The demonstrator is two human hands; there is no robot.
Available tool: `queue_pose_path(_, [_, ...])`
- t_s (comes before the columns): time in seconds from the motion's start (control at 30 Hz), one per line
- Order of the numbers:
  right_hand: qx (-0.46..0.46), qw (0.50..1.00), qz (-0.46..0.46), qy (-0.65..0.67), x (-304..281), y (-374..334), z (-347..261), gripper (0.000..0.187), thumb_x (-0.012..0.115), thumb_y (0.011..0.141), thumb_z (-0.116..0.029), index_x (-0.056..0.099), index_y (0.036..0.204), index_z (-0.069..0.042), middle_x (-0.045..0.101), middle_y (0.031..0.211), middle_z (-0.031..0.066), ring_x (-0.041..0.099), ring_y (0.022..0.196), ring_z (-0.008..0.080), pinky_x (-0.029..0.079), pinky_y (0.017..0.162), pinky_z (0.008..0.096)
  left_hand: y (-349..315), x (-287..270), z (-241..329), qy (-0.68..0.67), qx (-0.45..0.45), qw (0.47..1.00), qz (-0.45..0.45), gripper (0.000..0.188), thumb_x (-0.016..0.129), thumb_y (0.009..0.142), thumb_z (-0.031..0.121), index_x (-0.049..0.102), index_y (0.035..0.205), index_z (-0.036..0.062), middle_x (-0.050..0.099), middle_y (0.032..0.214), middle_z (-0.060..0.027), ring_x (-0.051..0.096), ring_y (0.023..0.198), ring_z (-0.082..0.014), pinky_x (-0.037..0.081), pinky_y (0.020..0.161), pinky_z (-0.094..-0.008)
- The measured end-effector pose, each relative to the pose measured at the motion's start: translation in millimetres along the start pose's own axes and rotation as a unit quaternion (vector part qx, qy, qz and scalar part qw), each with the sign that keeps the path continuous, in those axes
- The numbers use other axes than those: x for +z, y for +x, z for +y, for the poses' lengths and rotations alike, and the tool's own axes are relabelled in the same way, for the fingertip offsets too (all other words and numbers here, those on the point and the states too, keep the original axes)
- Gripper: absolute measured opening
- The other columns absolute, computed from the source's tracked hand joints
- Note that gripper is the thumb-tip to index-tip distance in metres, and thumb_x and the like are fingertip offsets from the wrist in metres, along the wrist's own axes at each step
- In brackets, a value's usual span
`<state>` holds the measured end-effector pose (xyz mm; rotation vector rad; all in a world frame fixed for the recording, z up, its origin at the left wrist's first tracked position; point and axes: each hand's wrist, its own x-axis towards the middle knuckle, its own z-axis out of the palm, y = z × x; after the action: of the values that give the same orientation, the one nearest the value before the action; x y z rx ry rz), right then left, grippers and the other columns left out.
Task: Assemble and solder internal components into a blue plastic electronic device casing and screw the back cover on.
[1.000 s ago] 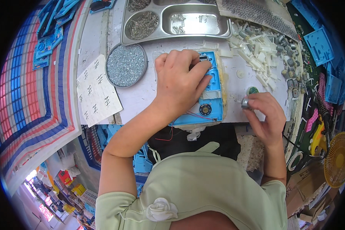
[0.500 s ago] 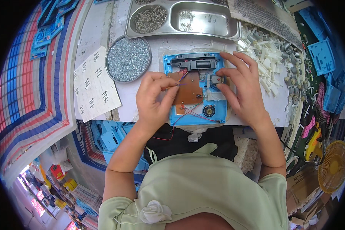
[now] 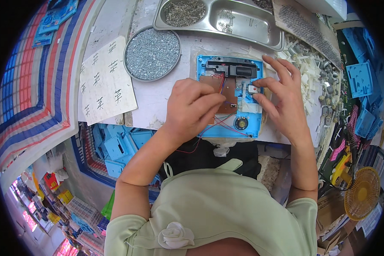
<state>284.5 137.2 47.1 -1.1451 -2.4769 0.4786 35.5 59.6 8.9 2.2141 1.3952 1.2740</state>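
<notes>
A blue plastic housing (image 3: 256, 114) lies on the bench before me, with a brown circuit board (image 3: 221, 87), a black module across its far end and a round speaker (image 3: 241, 123) at its near right. My left hand (image 3: 193, 106) is over the board, thumb and forefinger pinched on a thin blue wire (image 3: 222, 88). Red wires trail around the board. At the right side of the housing, my right hand (image 3: 281, 94) has thumb and forefinger closed about a small motor with a white end (image 3: 252, 89); its other fingers are raised. The fingertips partly cover the motor.
Beyond the housing stands a metal compartment tray (image 3: 277, 42) with small metal parts. A round dish (image 3: 127, 64) of screws and a marked paper sheet (image 3: 109, 100) lie left. White plastic parts and motors (image 3: 305, 70) are heaped right. Blue housings (image 3: 115, 147) fill a bin below.
The view has shifted, so the bench things sit farther right. My left hand has moved in over the board with the wire. My right hand stays at the motor.
</notes>
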Motion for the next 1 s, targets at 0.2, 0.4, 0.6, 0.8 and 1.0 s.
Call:
queue_pose_path(0.2, [-0.082, 0.995, 0.052, 0.003, 2.7, 20.2, -25.9, 0.028, 0.081, 0.070, -0.009, 0.072, 0.097, -0.012, 0.059, 0.140, 0.0103, 0.044, 0.133, 0.0410, 0.044, 0.103, 0.0498, -2.0, 1.8, -3.6, -0.006, 0.019, 1.000, 0.002, 0.031, 0.082, 0.068, 0.004, 0.074, 0.098, 0.0095, 0.064, 0.089, -0.0046, 0.061, 0.080, -0.0243, 0.044, 0.074, -0.0376])
queue_pose_path(0.4, [-0.155, 0.985, 0.077, -0.001, 33.0, 46.8, -35.0, 0.021, 0.079, 0.065, -0.006, 0.069, 0.084, -0.006, 0.065, 0.128, 0.0091, 0.052, 0.127, 0.0392, 0.049, 0.097, 0.0460, -5.3, 6.3, -5.3, -0.036, -0.012, 0.999, 0.019, 0.030, 0.080, 0.073, 0.007, 0.071, 0.101, 0.0115, 0.063, 0.094, -0.0023, 0.060, 0.083, -0.0234, 0.043, 0.077, -0.0385])
queue_pose_path(0.6, [-0.158, 0.982, 0.102, 0.025, 36.3, 39.7, -26.1, 0.023, 0.079, 0.064, -0.004, 0.069, 0.084, -0.005, 0.068, 0.126, 0.0107, 0.054, 0.124, 0.0390, 0.050, 0.095, 0.0464, -2.5, -0.1, 2.9, -0.162, -0.132, 0.976, 0.054, 0.044, 0.077, 0.073, 0.005, 0.065, 0.115, 0.0109, 0.064, 0.093, -0.0043, 0.061, 0.084, -0.0257, 0.043, 0.077, -0.0379])
queue_pose_path(0.8, [-0.115, 0.980, 0.136, 0.083, 38.4, 29.5, -18.8, 0.023, 0.077, 0.064, -0.001, 0.068, 0.085, -0.005, 0.069, 0.123, 0.0119, 0.055, 0.123, 0.0392, 0.049, 0.098, 0.0473, 13.1, 6.5, -14.7, -0.034, -0.069, 0.997, 0.017, 0.038, 0.075, 0.074, 0.007, 0.066, 0.111, 0.0110, 0.063, 0.093, -0.0035, 0.061, 0.084, -0.0245, 0.042, 0.082, -0.0389])
queue_pose_path(1.0, [-0.086, 0.981, 0.145, 0.096, 39.7, 22.8, -12.9, 0.022, 0.076, 0.066, -0.002, 0.067, 0.086, -0.005, 0.069, 0.123, 0.0114, 0.054, 0.122, 0.0380, 0.047, 0.100, 0.0461, 35.2, 14.2, -9.0, 0.052, 0.023, 0.998, -0.009, 0.032, 0.079, 0.071, 0.007, 0.070, 0.101, 0.0137, 0.065, 0.094, -0.0008, 0.062, 0.087, -0.0218, 0.039, 0.087, -0.0403])
